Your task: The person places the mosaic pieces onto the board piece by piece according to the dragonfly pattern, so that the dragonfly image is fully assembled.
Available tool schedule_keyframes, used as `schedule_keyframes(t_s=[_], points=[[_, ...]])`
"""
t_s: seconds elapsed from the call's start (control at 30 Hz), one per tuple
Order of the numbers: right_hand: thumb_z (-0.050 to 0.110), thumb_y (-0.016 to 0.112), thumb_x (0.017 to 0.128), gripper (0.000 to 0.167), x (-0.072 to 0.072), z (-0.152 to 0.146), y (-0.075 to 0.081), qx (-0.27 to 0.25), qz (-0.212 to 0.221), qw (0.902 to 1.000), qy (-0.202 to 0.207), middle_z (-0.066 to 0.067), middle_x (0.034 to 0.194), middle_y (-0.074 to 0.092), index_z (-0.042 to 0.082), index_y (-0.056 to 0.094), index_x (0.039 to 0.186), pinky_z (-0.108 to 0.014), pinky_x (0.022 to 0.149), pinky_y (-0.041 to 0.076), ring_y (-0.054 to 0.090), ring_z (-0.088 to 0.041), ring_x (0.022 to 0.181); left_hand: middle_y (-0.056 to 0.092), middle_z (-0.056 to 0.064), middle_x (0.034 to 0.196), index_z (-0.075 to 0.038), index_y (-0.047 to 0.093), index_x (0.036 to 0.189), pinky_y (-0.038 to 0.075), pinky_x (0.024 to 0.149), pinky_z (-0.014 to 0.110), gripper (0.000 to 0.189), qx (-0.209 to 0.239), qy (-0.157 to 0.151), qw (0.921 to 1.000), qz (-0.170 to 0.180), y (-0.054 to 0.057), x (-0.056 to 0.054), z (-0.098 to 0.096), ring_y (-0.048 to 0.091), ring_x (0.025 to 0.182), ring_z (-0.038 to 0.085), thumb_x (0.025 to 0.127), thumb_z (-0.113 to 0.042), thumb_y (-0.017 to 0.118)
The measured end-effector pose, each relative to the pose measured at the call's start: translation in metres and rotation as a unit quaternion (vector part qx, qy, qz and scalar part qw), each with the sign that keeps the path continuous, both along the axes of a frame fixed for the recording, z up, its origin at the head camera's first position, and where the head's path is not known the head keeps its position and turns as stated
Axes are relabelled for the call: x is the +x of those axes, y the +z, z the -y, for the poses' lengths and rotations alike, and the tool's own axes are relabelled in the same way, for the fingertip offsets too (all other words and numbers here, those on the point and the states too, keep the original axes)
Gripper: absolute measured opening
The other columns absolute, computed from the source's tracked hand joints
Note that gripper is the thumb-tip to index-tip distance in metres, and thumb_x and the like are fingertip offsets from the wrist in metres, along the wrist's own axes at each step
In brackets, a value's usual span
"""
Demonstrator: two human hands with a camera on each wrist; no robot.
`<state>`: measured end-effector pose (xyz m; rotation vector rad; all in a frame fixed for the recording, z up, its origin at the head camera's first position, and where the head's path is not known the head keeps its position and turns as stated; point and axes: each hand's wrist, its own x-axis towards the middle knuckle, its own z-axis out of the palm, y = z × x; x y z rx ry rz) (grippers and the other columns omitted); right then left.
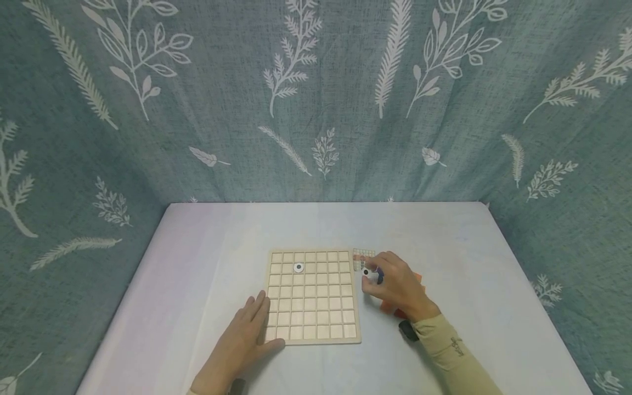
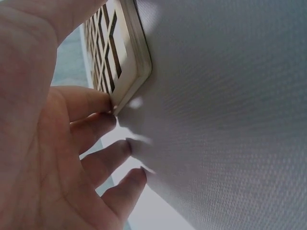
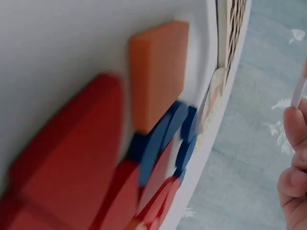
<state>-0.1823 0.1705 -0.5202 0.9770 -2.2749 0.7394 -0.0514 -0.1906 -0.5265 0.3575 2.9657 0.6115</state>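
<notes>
A square wooden grid board (image 1: 310,296) lies on the table, with a white disc with a dark centre (image 1: 298,267) in one cell of its second row. My left hand (image 1: 242,332) rests at the board's lower left corner, fingers fairly straight; in the left wrist view the fingertips of this hand (image 2: 62,143) meet the board's edge (image 2: 141,57). Just right of the board, my right hand (image 1: 397,284) pinches another white disc with a dark centre (image 1: 366,271) between thumb and fingers. The right wrist view shows that disc edge-on, as a thin white piece (image 3: 298,92).
A small printed grid card (image 1: 362,257) lies beside the board's upper right corner. Under and behind my right hand are an orange block (image 3: 160,72), red pieces (image 3: 72,163) and blue pieces (image 3: 187,143). A patterned green curtain (image 1: 316,109) surrounds the table.
</notes>
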Motion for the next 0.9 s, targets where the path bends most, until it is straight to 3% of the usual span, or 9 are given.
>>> schedule_keyframes(t_s=[0.2,0.4,0.67,0.9], points=[[0.01,0.077,0.073,0.017,-0.002,0.017,0.005,-0.014,0.001,0.9998,0.016,-0.001,0.082,0.066,0.005,0.071,0.088,-0.028,0.062,0.054,0.061,-0.019,0.075,0.031,0.023,0.161,0.005,0.039,0.152,0.029,0.117,0.06,0.096,-0.003,-0.003,1.0,-0.003,0.001,0.0,0.0,0.029,0.147,0.046,0.087,-0.055,0.073],[0.015,0.08,0.078,0.016,-0.006,0.035,0.008,0.002,0.019,0.9998,-0.007,0.001,0.088,0.068,0.008,0.073,0.091,-0.029,0.071,0.058,0.063,-0.016,0.083,0.033,0.024,0.16,0.005,0.04,0.152,0.03,0.117,0.06,0.097,-0.005,0.001,1.0,-0.001,0.001,0.0,-0.001,0.03,0.146,0.046,0.085,-0.056,0.074],[0.018,0.083,0.079,0.018,-0.014,0.061,0.007,0.012,0.0,0.9997,-0.022,-0.001,0.083,0.071,0.008,0.076,0.093,-0.03,0.062,0.058,0.065,-0.016,0.076,0.033,0.025,0.159,0.006,0.04,0.151,0.03,0.116,0.061,0.096,0.002,0.001,1.0,-0.008,0.002,0.001,0.0,0.031,0.145,0.047,0.085,-0.054,0.075],[0.021,0.083,0.08,0.019,-0.022,0.081,0.008,0.018,0.008,0.9998,-0.01,0.001,0.084,0.072,0.011,0.077,0.095,-0.027,0.063,0.058,0.066,-0.014,0.076,0.033,0.023,0.16,0.005,0.04,0.152,0.03,0.117,0.061,0.096,0.006,0.002,0.9999,-0.01,0.0,0.0,-0.001,0.03,0.146,0.046,0.085,-0.054,0.076]])
